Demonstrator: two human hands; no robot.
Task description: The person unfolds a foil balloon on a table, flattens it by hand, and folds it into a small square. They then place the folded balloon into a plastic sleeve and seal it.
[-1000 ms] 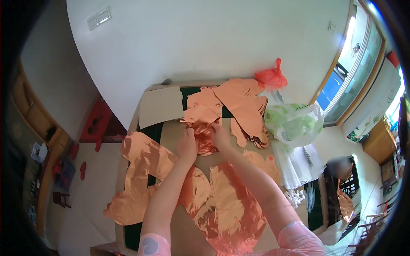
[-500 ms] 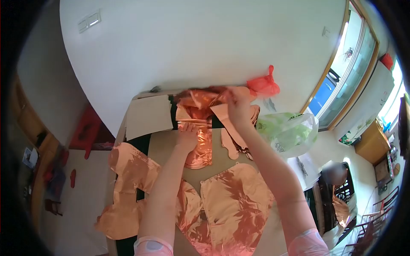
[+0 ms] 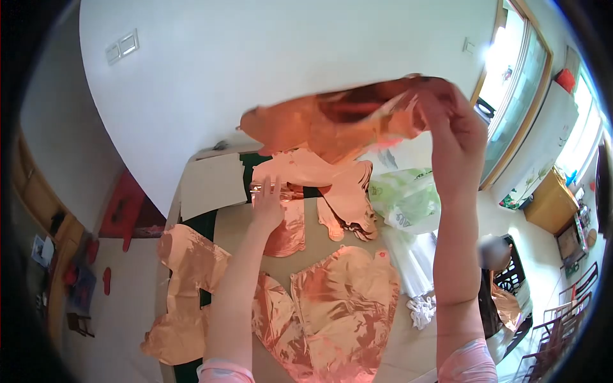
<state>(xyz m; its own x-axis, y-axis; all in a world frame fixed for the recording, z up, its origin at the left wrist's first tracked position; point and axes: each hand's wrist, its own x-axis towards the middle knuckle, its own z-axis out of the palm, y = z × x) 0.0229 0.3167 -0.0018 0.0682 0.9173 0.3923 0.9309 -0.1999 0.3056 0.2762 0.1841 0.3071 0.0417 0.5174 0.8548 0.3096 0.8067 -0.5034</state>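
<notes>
My right hand (image 3: 458,124) is raised at the upper right, its fingers pinching the edge of a flat rose-gold foil balloon (image 3: 300,124). The balloon stretches out to the left in the air, blurred along its lower edge. My left hand (image 3: 268,205) presses with spread fingers on another rose-gold foil balloon (image 3: 287,233) lying on the table. Close to it, a pile of shiny foil balloons (image 3: 348,201) lies to the right. A heart-like foil balloon (image 3: 348,300) rests flat at the near side, and a number-shaped one (image 3: 185,287) is at the left.
A beige sheet of card (image 3: 211,185) lies at the table's far left. On the right are a green-and-white plastic bag (image 3: 405,198), clear plastic packaging (image 3: 412,255) and a white bundle (image 3: 421,311). Another person (image 3: 501,274) is farther right.
My right hand has lifted the foil balloon off the pile, up and to the right. My left hand stays on the balloon below. The red bag by the wall is now hidden.
</notes>
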